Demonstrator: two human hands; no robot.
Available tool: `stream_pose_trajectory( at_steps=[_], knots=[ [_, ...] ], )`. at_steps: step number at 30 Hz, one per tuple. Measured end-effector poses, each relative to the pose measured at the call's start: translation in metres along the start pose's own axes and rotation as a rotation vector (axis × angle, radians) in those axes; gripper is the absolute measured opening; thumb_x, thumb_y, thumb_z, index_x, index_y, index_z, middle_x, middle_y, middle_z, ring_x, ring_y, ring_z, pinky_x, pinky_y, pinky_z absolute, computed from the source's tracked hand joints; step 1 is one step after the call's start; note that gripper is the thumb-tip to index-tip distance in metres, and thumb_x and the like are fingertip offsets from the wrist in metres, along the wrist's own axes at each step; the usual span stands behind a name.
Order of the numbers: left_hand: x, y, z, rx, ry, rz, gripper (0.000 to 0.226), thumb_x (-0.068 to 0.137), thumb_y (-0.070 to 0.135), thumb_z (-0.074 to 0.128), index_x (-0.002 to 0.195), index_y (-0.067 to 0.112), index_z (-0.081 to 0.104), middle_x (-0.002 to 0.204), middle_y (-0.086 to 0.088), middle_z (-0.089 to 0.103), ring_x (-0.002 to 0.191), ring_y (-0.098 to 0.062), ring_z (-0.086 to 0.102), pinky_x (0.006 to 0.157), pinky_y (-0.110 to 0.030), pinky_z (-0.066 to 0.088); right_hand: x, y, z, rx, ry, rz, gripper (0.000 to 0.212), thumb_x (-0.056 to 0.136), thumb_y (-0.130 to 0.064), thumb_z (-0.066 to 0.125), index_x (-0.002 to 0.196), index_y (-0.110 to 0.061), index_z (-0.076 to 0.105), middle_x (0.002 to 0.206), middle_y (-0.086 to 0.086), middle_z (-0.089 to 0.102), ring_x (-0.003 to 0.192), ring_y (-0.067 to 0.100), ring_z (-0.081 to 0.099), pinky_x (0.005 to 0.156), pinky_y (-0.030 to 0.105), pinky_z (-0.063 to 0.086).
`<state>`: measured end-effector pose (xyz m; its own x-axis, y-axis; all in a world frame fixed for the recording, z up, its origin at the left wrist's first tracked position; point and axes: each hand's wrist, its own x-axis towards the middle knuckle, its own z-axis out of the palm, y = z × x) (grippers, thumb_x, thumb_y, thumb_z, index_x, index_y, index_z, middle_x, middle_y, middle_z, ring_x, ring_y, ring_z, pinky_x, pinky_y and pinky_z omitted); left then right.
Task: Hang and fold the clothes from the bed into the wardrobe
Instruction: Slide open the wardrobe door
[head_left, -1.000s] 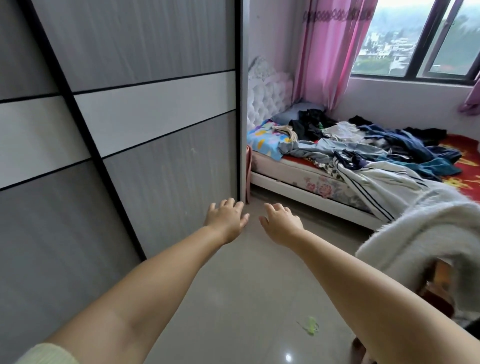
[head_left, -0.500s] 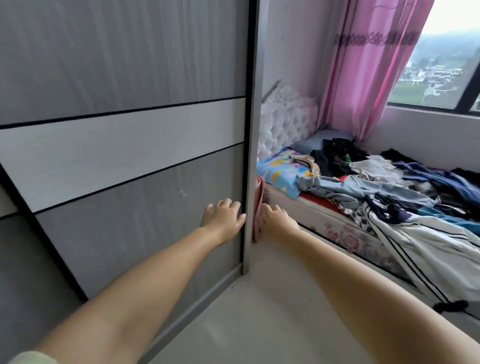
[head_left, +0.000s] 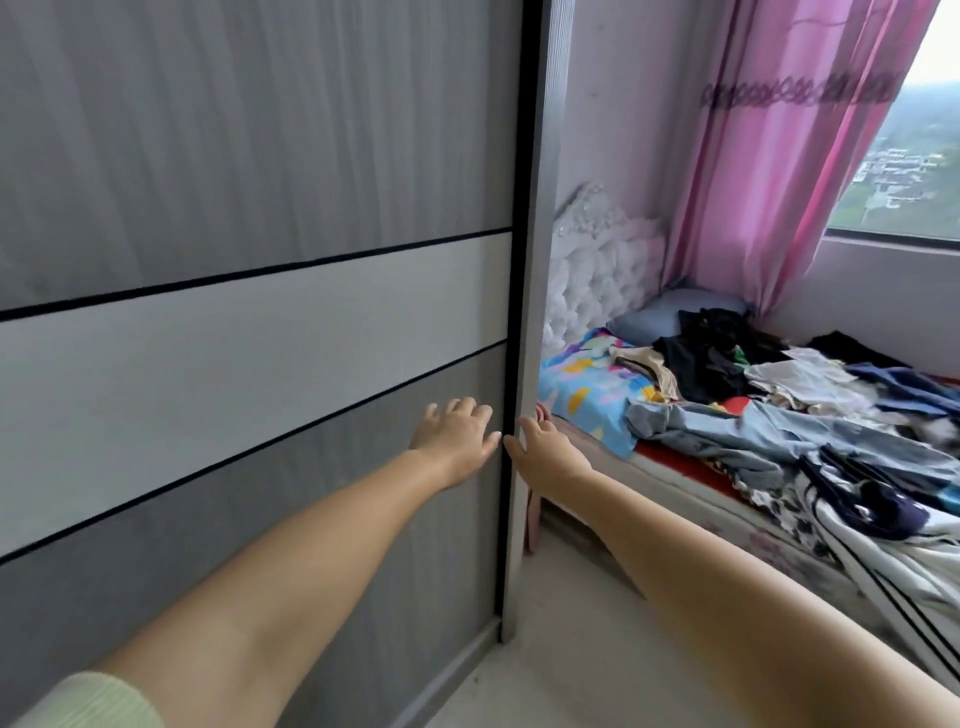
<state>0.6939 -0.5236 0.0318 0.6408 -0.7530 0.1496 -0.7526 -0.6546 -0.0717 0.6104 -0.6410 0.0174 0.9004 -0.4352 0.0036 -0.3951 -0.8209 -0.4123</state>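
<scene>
Filling the left and centre of the frame, the grey-and-white panelled sliding wardrobe door (head_left: 249, 322) stands closed, its black-trimmed vertical edge running down the middle. The left hand (head_left: 457, 434) lies flat against the lower grey panel just left of that edge, fingers straight and spread, gripping nothing. The right hand (head_left: 545, 449) sits just right of the edge at the same height, fingers reaching round the silver end frame (head_left: 535, 312); whether the fingertips have hooked behind it or only touch it I cannot tell. The two hands are close together, with the door's edge between them.

The task's things, the heap of mixed clothes (head_left: 769, 405), lie at the right of the frame on the bed with the red patterned sheet (head_left: 675, 462), well apart from both hands and untouched. A white tufted headboard (head_left: 597, 270) and a pink curtain (head_left: 769, 156) stand behind the bed at upper right.

The step in hand looks like opening the wardrobe. The main risk is a poor purchase: a flat palm on a smooth panel may slip rather than slide the door, and fingers near the edge could be pinched between door and frame if it jerks. A door pushed unevenly low down may also bind in its track. Striped fabric (head_left: 883, 561) hanging off the bed at lower right could catch a foot on the way back.
</scene>
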Motion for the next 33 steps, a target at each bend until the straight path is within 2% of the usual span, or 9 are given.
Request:
stream_pose_trajectory(
  at_steps=[4, 9, 12, 15, 18, 20, 26, 30, 33],
  knots=[
    [0.074, -0.036, -0.003, 0.044, 0.022, 0.053, 0.045, 0.100, 0.043, 0.030, 0.134, 0.015, 0.041, 0.138, -0.008, 0.043, 0.129, -0.025, 0.038, 0.104, -0.041, 0.029, 0.072, -0.007, -0.011, 0.012, 0.004, 0.020, 0.042, 0.103, -0.030, 0.033, 0.140, -0.010, 0.037, 0.141, 0.017, 0.039, 0.127, 0.035, 0.041, 0.102, 0.047, 0.041],
    [0.157, -0.071, -0.012, 0.289, 0.062, 0.198, 0.043, 0.099, 0.039, 0.033, 0.134, 0.015, 0.039, 0.138, -0.010, 0.042, 0.130, -0.026, 0.038, 0.111, -0.045, 0.022, 0.152, -0.015, -0.005, 0.221, 0.066, 0.124, 0.052, 0.101, -0.041, 0.033, 0.145, -0.015, 0.028, 0.142, 0.017, 0.041, 0.128, 0.037, 0.043, 0.105, 0.046, 0.037],
    [0.193, -0.069, -0.013, 0.407, 0.060, 0.279, 0.041, 0.098, 0.028, 0.037, 0.137, 0.012, 0.036, 0.143, -0.012, 0.036, 0.136, -0.027, 0.029, 0.115, -0.049, 0.010, 0.182, -0.013, 0.001, 0.307, 0.049, 0.171, 0.058, 0.101, -0.040, 0.034, 0.150, -0.013, 0.018, 0.149, 0.017, 0.033, 0.135, 0.036, 0.036, 0.110, 0.044, 0.032],
    [0.228, -0.069, -0.019, 0.591, 0.089, 0.369, 0.045, 0.100, 0.017, 0.027, 0.144, 0.009, 0.027, 0.153, -0.015, 0.023, 0.144, -0.029, 0.016, 0.117, -0.051, -0.001, 0.213, -0.009, -0.001, 0.364, 0.045, 0.175, 0.065, 0.101, -0.038, 0.038, 0.153, -0.011, 0.009, 0.156, 0.015, 0.020, 0.140, 0.032, 0.029, 0.113, 0.039, 0.027],
    [0.252, -0.070, -0.021, 0.844, 0.101, 0.440, 0.051, 0.103, 0.024, 0.018, 0.150, 0.006, 0.014, 0.158, -0.017, 0.011, 0.147, -0.031, 0.005, 0.116, -0.052, -0.006, 0.242, -0.003, 0.000, 0.442, 0.029, 0.169, 0.072, 0.100, -0.032, 0.042, 0.153, -0.008, -0.001, 0.160, 0.014, 0.006, 0.143, 0.030, 0.023, 0.113, 0.035, 0.023],
    [0.265, -0.068, -0.017, 0.948, 0.075, 0.454, 0.054, 0.103, 0.030, 0.019, 0.151, 0.006, 0.011, 0.159, -0.016, 0.007, 0.147, -0.032, 0.000, 0.114, -0.053, -0.008, 0.262, 0.000, 0.003, 0.472, 0.033, 0.168, 0.076, 0.099, -0.031, 0.045, 0.152, -0.006, -0.003, 0.159, 0.015, 0.006, 0.145, 0.030, 0.017, 0.114, 0.036, 0.018],
    [0.292, -0.053, -0.013, 0.926, 0.019, 0.455, 0.052, 0.102, 0.032, 0.028, 0.149, 0.011, 0.024, 0.158, -0.011, 0.019, 0.147, -0.029, 0.005, 0.110, -0.056, -0.014, 0.295, 0.003, 0.014, 0.685, 0.087, 0.179, 0.085, 0.092, -0.030, 0.058, 0.152, -0.008, 0.002, 0.158, 0.015, 0.011, 0.145, 0.029, 0.016, 0.119, 0.041, 0.011],
    [0.302, -0.049, -0.013, 0.915, 0.072, 0.454, 0.042, 0.100, 0.023, 0.034, 0.138, 0.009, 0.044, 0.143, -0.008, 0.042, 0.140, -0.029, 0.023, 0.108, -0.061, -0.012, 0.300, 0.005, 0.022, 0.752, 0.143, 0.179, 0.078, 0.088, -0.026, 0.060, 0.148, -0.006, 0.014, 0.152, 0.018, 0.025, 0.140, 0.033, 0.028, 0.114, 0.047, 0.026],
    [0.303, -0.052, -0.009, 0.935, 0.151, 0.463, 0.037, 0.099, 0.020, 0.035, 0.130, 0.010, 0.054, 0.130, -0.004, 0.053, 0.133, -0.027, 0.035, 0.106, -0.061, -0.010, 0.297, 0.003, 0.027, 0.778, 0.194, 0.163, 0.073, 0.085, -0.024, 0.058, 0.146, -0.007, 0.020, 0.143, 0.017, 0.039, 0.133, 0.033, 0.038, 0.108, 0.048, 0.034]
  ],
)
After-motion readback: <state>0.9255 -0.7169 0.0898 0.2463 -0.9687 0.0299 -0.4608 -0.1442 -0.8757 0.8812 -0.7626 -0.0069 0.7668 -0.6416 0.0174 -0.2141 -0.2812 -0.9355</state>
